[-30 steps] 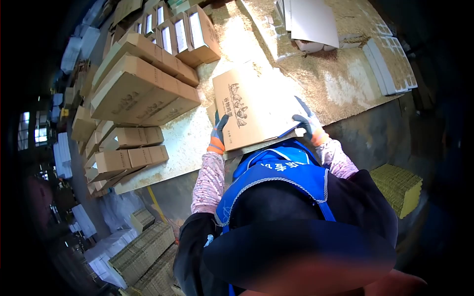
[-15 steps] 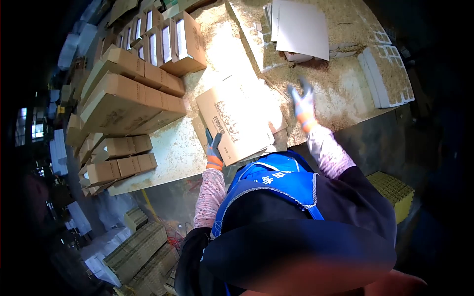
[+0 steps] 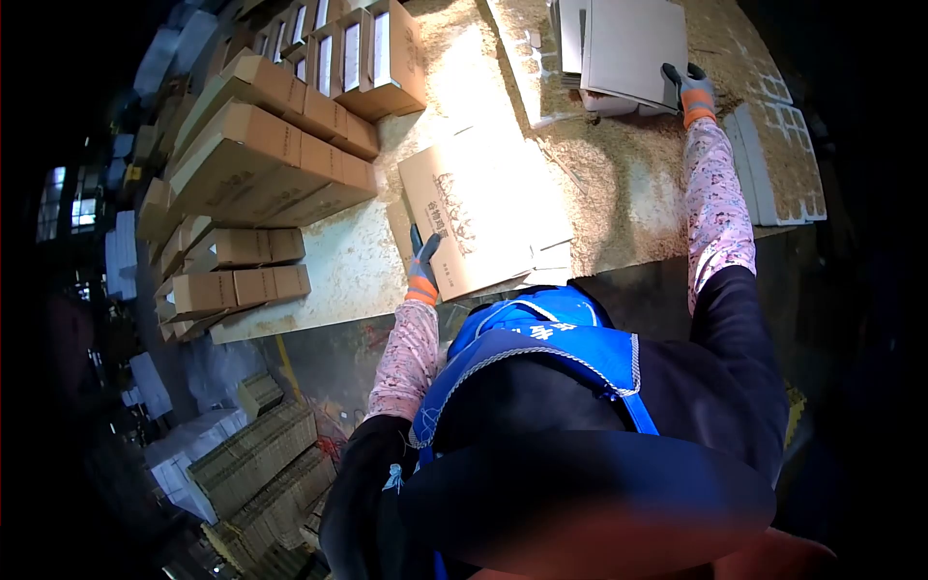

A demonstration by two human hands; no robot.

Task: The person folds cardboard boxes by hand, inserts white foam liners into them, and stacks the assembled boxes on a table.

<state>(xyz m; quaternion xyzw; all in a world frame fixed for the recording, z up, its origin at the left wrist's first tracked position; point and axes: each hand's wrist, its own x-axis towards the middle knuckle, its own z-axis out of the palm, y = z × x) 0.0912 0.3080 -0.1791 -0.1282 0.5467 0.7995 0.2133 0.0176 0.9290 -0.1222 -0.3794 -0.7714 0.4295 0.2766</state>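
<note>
A brown printed cardboard carton (image 3: 449,217), folded flat, lies on the table in front of me, its right half washed out by bright light. My left hand (image 3: 423,269), in a grey glove with an orange cuff, grips the carton's lower left edge, thumb on top. Stretched out to the far right, my right hand (image 3: 690,92) wears the same kind of glove and is closed on the lower right corner of a pale cardboard sheet (image 3: 633,48). This sheet tops a stack of similar ones; the fingers beneath it are hidden.
Brown boxes (image 3: 251,169) stand in rows along the table's left side, and open ones with white inserts (image 3: 353,53) are behind them. White foam slabs (image 3: 754,169) sit at the right edge. Crumbly debris covers much of the tabletop (image 3: 628,193). Stacked yellowish bundles (image 3: 256,454) are on the floor.
My right hand has moved up and right from above the table to the pale sheet's corner and closed on it. My left hand stays at the carton's edge. The view has shifted slightly.
</note>
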